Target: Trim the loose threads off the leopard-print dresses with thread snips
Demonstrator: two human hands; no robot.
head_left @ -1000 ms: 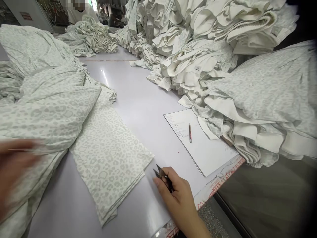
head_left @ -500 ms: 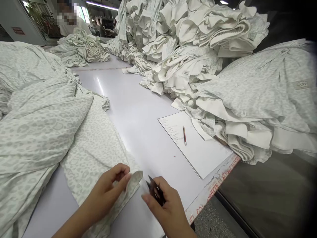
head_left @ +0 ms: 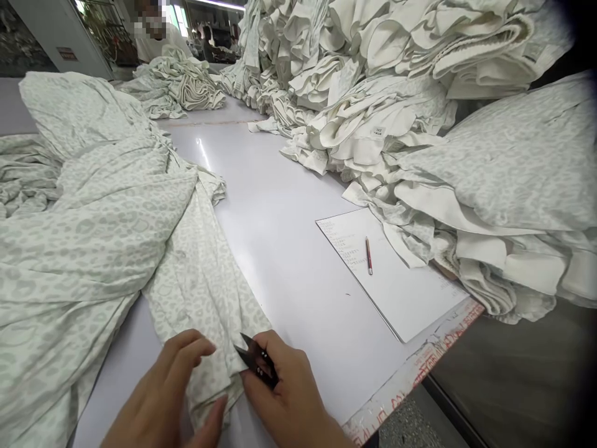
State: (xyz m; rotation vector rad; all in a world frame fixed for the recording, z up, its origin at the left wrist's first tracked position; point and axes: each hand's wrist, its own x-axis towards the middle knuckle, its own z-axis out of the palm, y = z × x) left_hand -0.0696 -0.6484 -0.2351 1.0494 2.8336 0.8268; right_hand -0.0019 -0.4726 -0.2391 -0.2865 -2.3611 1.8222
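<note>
My right hand is closed around small dark thread snips, whose blades point left at the edge of a pale green leopard-print fabric. My left hand grips the near end of that fabric, fingers on top and thumb pressed against its bunched corner. The fabric runs from a large heap of the same print on the left of the white table.
A sheet of paper with handwriting and a red pen lies at the right table edge. Tall piles of white and printed fabric fill the right and back. Another person stands at the far end.
My left hand came in from the left, took the fabric's corner and now presses it down. The fabric end has bunched up, and the snips have moved onto its edge.
</note>
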